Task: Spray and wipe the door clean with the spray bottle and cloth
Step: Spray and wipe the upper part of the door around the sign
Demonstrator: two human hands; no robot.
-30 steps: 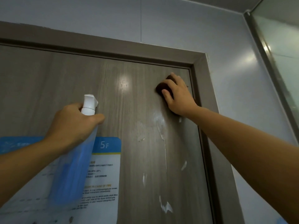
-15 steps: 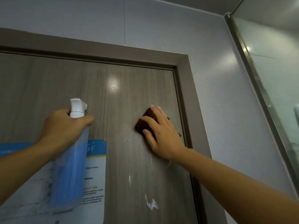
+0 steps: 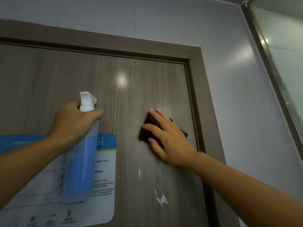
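Door (image 3: 73, 82) wiping looks partly done: white streaks (image 3: 159, 198) remain low on the panel. Left hand (image 3: 72, 123) grips the spray bottle (image 3: 82, 161) by its neck; right hand (image 3: 167, 138), fingers flat, presses the brown cloth (image 3: 147, 126) on the upper right wood.

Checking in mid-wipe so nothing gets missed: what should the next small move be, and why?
Probably slide the right hand, pressing the brown cloth flat on the door, downward. White streaks remain on the panel just below it. The left hand can simply hold the spray bottle.
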